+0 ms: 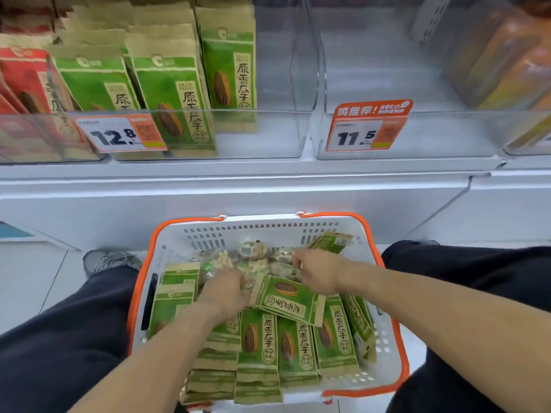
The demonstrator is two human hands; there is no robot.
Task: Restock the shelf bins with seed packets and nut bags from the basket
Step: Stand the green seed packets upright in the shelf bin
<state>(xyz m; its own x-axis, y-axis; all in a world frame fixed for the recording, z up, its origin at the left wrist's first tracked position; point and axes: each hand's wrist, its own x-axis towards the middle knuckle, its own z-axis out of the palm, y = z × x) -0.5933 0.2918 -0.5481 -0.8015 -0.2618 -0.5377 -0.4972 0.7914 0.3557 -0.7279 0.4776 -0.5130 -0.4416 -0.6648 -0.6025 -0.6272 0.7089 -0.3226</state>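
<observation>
Both hands work the clear nut bags [253, 257] heaped at the far end of the basket [384, 380]: the left hand [225, 290] apparently curled around one, the right hand [317, 272] pinching another, below the empty right bin [417, 144].

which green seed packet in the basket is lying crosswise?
The green seed packet between the left hand and right hand: it lies diagonally on top, print upside down. The others sit in upright rows.

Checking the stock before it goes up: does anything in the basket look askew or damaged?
One green seed packet lies crosswise and upside down over the neat rows, between the left hand and right hand. No tears or spills show.
</observation>
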